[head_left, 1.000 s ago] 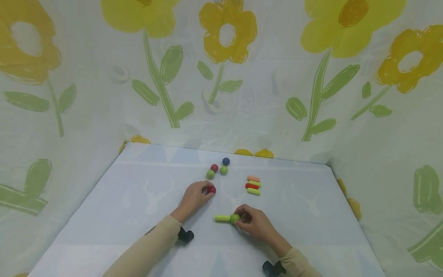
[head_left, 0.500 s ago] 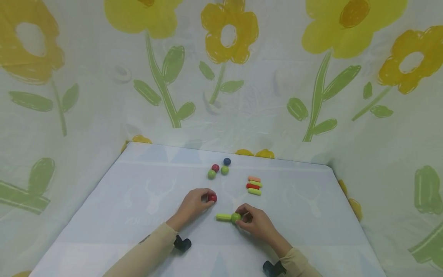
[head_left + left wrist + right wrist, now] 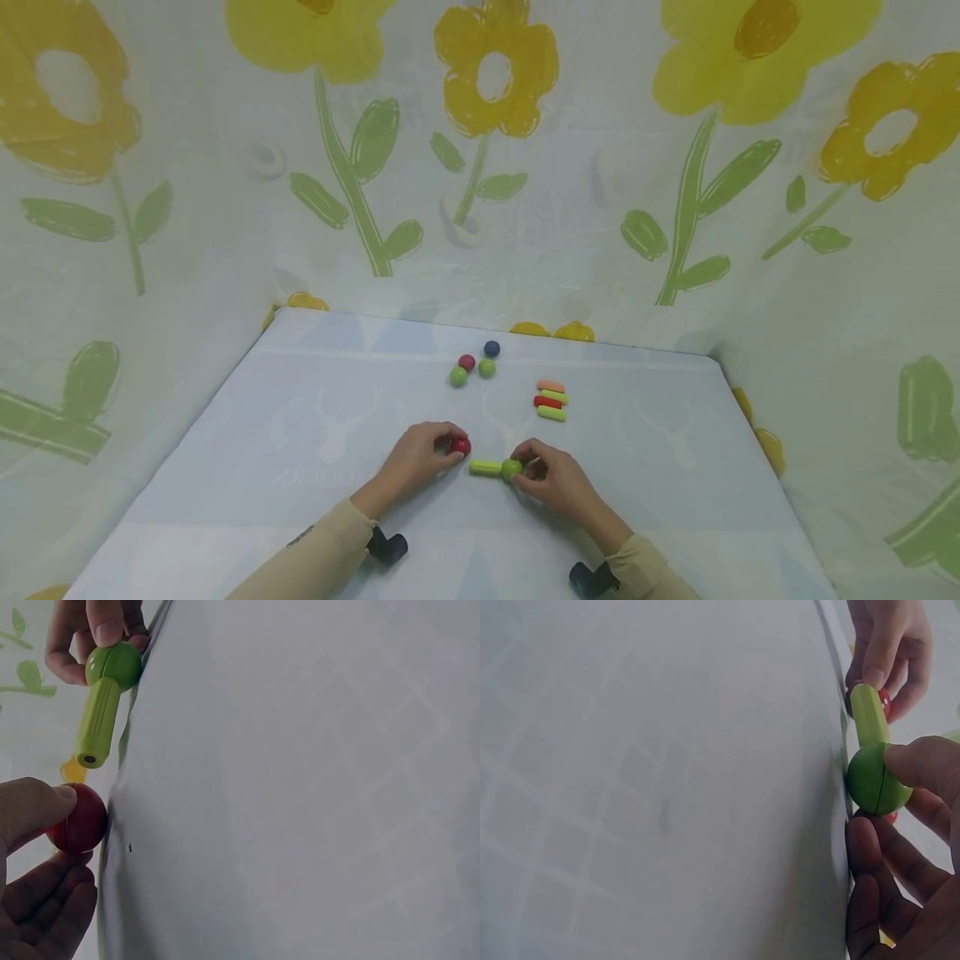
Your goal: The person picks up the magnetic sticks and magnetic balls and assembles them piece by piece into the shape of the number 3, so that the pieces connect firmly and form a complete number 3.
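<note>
Stick is joined to the green ball pinched by right hand; left hand pinches an unattached red ball between its fingers.

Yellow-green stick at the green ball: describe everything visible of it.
The yellow-green stick is short and straight, with lengthwise grooves, a plastic-like look and a dark round spot on its free end. Its other end meets the green ball that the right hand pinches. In the head view it points toward the person's left, its free end near but apart from the red ball in the left hand. Whether it touches the table is unclear.
</note>
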`<state>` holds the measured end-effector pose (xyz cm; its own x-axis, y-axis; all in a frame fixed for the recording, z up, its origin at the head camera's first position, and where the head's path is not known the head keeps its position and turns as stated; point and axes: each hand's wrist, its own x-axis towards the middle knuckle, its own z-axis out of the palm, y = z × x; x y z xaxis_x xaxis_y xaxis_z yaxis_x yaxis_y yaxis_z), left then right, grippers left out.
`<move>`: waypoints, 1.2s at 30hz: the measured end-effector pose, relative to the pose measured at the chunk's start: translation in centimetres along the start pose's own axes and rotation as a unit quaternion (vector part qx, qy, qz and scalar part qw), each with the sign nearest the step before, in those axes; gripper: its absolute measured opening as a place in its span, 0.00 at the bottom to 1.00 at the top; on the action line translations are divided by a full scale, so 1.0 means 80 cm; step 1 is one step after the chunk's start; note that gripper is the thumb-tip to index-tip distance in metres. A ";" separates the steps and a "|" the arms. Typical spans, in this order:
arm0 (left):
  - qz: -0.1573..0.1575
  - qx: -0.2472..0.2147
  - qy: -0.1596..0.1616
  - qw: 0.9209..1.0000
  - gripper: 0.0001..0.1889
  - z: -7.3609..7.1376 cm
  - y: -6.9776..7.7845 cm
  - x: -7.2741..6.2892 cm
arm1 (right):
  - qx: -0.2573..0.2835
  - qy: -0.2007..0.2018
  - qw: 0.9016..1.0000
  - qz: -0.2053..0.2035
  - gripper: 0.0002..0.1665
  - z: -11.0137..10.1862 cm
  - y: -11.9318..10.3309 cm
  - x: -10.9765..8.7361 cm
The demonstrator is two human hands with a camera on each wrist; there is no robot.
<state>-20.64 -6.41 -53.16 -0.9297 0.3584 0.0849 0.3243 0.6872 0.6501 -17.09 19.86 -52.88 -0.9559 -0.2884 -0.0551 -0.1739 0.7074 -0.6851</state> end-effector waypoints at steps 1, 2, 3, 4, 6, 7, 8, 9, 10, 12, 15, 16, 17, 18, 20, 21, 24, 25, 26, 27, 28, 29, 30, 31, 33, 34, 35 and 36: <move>0.005 0.002 0.000 1.000 0.13 0.000 0.001 -0.001 | -0.001 0.002 1.000 -0.002 0.15 0.000 0.000 0.000; 0.008 0.006 0.000 1.000 0.12 -0.001 0.002 -0.002 | -0.002 0.003 1.000 -0.004 0.15 0.000 0.001 0.000; 0.009 0.009 -0.001 1.000 0.12 -0.001 0.002 -0.003 | -0.002 0.005 1.000 -0.003 0.15 0.000 0.001 0.000; 0.012 0.014 -0.001 1.000 0.12 -0.002 0.003 -0.004 | -0.006 0.007 1.000 -0.009 0.14 0.001 0.002 0.001; 0.017 0.022 -0.005 1.000 0.12 -0.003 0.004 -0.006 | -0.008 0.010 1.000 -0.015 0.14 0.001 0.003 0.001; 0.019 0.026 -0.007 0.999 0.12 -0.003 0.005 -0.007 | -0.009 0.011 1.000 -0.016 0.14 0.001 0.003 0.001; 0.019 0.028 -0.010 0.999 0.12 -0.004 0.005 -0.008 | -0.009 0.011 1.000 -0.018 0.14 0.001 0.004 0.001; 0.020 0.028 -0.013 0.999 0.12 -0.004 0.005 -0.009 | -0.009 0.011 1.000 -0.019 0.15 0.001 0.004 0.001; 0.021 0.027 -0.016 0.999 0.12 -0.005 0.005 -0.010 | -0.009 0.012 1.000 -0.020 0.15 0.000 0.004 0.002; 0.022 0.023 -0.019 0.999 0.12 -0.004 0.005 -0.011 | -0.009 0.011 1.000 -0.015 0.15 0.001 0.004 0.002; 0.023 0.018 -0.025 0.999 0.12 -0.004 0.004 -0.013 | -0.010 0.011 1.000 -0.010 0.15 0.001 0.003 0.002; 0.023 0.016 -0.026 0.999 0.12 -0.003 0.004 -0.013 | -0.011 0.011 1.000 -0.010 0.15 0.001 0.004 0.002; 0.023 0.015 -0.026 0.999 0.12 -0.003 0.004 -0.014 | -0.010 0.011 1.000 -0.008 0.15 0.001 0.003 0.001; 0.023 0.016 -0.027 0.999 0.12 -0.003 0.004 -0.014 | -0.008 0.012 1.000 -0.007 0.15 0.001 0.003 0.001; 0.021 0.014 -0.026 0.999 0.13 -0.003 0.006 -0.015 | -0.007 0.014 1.000 -0.006 0.15 0.001 0.003 0.001; 0.022 0.014 -0.025 0.999 0.13 -0.003 0.006 -0.015 | -0.006 0.016 1.000 -0.007 0.15 0.001 0.002 0.000; 0.026 0.017 -0.022 0.999 0.13 -0.002 0.006 -0.017 | -0.003 0.020 1.000 -0.006 0.15 0.002 0.002 -0.001; 0.027 0.017 -0.022 0.999 0.13 -0.003 0.006 -0.017 | -0.002 0.022 1.000 -0.006 0.15 0.002 0.002 -0.001; 0.030 0.017 -0.021 0.999 0.13 -0.003 0.007 -0.017 | -0.001 0.022 1.000 -0.004 0.15 0.002 0.002 -0.002; 0.032 0.019 -0.021 0.999 0.13 -0.003 0.006 -0.017 | 0.000 0.022 1.000 -0.003 0.15 0.002 0.002 -0.002; 0.034 0.020 -0.020 0.999 0.13 -0.003 0.007 -0.017 | 0.002 0.021 1.000 -0.001 0.15 0.002 0.003 -0.002; 0.034 0.020 -0.020 0.999 0.12 -0.003 0.007 -0.017 | 0.002 0.021 1.000 -0.003 0.16 0.002 0.004 -0.003; 0.035 0.021 -0.020 0.999 0.12 -0.003 0.007 -0.018 | 0.003 0.020 1.000 -0.003 0.16 0.001 0.004 -0.003; 0.035 0.021 -0.020 0.999 0.12 -0.003 0.007 -0.018 | 0.005 0.020 1.000 -0.002 0.16 0.001 0.005 -0.003; 0.034 0.023 -0.021 0.999 0.12 -0.003 0.007 -0.018 | 0.007 0.018 1.000 0.002 0.16 0.001 0.006 -0.003; 0.033 0.024 -0.022 0.999 0.12 -0.002 0.008 -0.018 | 0.008 0.018 1.000 0.002 0.16 0.002 0.007 -0.003; 0.032 0.025 -0.022 0.999 0.12 -0.002 0.008 -0.019 | 0.008 0.019 1.000 -0.001 0.16 0.002 0.008 -0.003; 0.032 0.026 -0.023 0.999 0.12 -0.002 0.008 -0.019 | 0.008 0.019 1.000 0.002 0.16 0.002 0.009 -0.003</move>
<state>-19.06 -6.63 -52.75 -0.8981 0.4305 0.0897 0.3926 0.6932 0.6045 -16.96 20.31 -53.46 -0.9650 -0.2606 -0.0310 -0.1660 0.6975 -0.6971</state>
